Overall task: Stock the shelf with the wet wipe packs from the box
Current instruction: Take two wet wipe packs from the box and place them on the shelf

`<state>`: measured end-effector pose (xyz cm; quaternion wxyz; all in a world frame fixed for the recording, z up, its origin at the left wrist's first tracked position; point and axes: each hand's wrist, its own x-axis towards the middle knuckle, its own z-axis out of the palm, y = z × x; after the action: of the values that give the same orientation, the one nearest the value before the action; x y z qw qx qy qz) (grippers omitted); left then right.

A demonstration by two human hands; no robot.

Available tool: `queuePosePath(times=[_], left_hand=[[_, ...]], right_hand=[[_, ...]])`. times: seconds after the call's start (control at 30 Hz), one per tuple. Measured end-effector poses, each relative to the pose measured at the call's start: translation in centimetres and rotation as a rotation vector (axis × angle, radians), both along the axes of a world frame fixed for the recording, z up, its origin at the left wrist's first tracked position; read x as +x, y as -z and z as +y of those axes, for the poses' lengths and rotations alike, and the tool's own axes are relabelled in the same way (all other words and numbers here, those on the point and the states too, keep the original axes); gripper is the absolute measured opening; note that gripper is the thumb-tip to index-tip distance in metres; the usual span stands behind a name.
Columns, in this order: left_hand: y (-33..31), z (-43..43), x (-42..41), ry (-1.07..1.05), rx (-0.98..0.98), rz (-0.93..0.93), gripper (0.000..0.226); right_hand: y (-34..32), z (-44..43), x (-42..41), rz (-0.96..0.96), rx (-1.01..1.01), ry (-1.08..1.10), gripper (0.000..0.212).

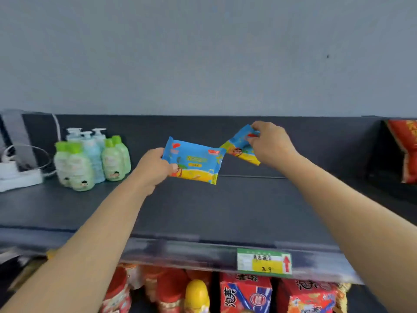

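Both arms reach over the dark top shelf [203, 211]. My left hand [155, 168] grips a blue and yellow wet wipe pack [196, 162] by its left end, held face-on above the shelf's middle. My right hand [270, 143] pinches a second wet wipe pack [239, 147] by its top right corner; that pack hangs tilted near the shelf's back wall, just right of the first. The two packs are close at their corners; contact cannot be told. The box is not in view.
Several green and pale blue bottles [90, 159] stand at the shelf's left, beside a white power strip [20, 177] with cables. Red snack bags [406, 150] fill the far right. A price label [264, 263] sits on the front rail, above red packaged goods [246, 294].
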<state>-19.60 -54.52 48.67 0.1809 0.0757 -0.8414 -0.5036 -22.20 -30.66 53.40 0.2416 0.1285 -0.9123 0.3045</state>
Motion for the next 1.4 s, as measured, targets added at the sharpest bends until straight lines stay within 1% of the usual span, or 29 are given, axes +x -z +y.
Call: queuePosePath(times=[0.13, 0.3, 0.4, 0.5, 0.6, 0.67, 0.77, 0.8, 0.83, 0.9, 0.93, 1.0, 1.07, 1.17, 1.3, 1.4], left_hand=[[0.8, -6.7, -4.1, -0.063, 0.072, -0.041, 0.036], [2.6, -12.5, -9.7, -0.062, 0.083, -0.151, 0.043], [3.3, -14.5, -12.8, -0.044, 0.068, -0.214, 0.047], [4.0, -15.7, -15.5, -0.058, 0.0, -0.289, 0.045], [4.4, -15.4, -16.7, -0.14, -0.091, -0.293, 0.042], [4.7, -14.8, -17.2, -0.211, -0.18, -0.286, 0.046], [4.9, -14.3, -17.5, -0.263, -0.262, -0.26, 0.066], [5.0, -14.1, -17.5, -0.272, -0.31, -0.235, 0.07], [5.2, -13.8, -17.4, -0.291, -0.408, -0.194, 0.07], [5.7, -13.2, -17.2, -0.321, -0.706, -0.067, 0.062], [5.8, -12.9, -17.1, -0.302, -0.835, 0.013, 0.055], [5.8, -12.3, -17.1, -0.18, -0.965, 0.109, 0.044], [5.4, -11.9, -17.2, -0.113, -1.031, 0.125, 0.043], [5.1, -11.3, -17.0, -0.132, -1.103, 0.11, 0.048], [5.0, -10.8, -16.2, -0.125, -1.094, 0.097, 0.041], [4.7, -10.2, -15.4, -0.115, -1.041, 0.102, 0.034]], right_hand=[[1.1, -7.1, -4.0, -0.002, 0.27, 0.023, 0.022], [2.5, -13.4, -8.2, -0.087, 0.533, 0.087, 0.03], [3.2, -15.7, -10.4, -0.126, 0.625, 0.106, 0.033], [4.1, -17.3, -12.5, -0.183, 0.682, 0.105, 0.033], [5.2, -18.4, -14.3, -0.212, 0.736, 0.112, 0.027], [5.7, -19.0, -15.2, -0.207, 0.762, 0.12, 0.023], [6.0, -19.7, -15.8, -0.19, 0.767, 0.119, 0.022], [6.1, -19.9, -15.9, -0.176, 0.762, 0.117, 0.023], [6.2, -19.9, -16.0, -0.153, 0.75, 0.113, 0.024], [6.7, -19.8, -16.2, -0.097, 0.7, 0.108, 0.029], [6.9, -19.6, -16.4, -0.072, 0.668, 0.108, 0.031], [7.3, -19.3, -16.6, -0.047, 0.613, 0.105, 0.031], [7.5, -18.9, -16.7, -0.041, 0.58, 0.096, 0.029], [7.2, -18.4, -16.4, -0.081, 0.524, 0.045, 0.029], [6.6, -16.9, -15.4, -0.11, 0.394, -0.019, 0.028], [6.4, -15.8, -14.5, -0.091, 0.371, -0.038, 0.028]])
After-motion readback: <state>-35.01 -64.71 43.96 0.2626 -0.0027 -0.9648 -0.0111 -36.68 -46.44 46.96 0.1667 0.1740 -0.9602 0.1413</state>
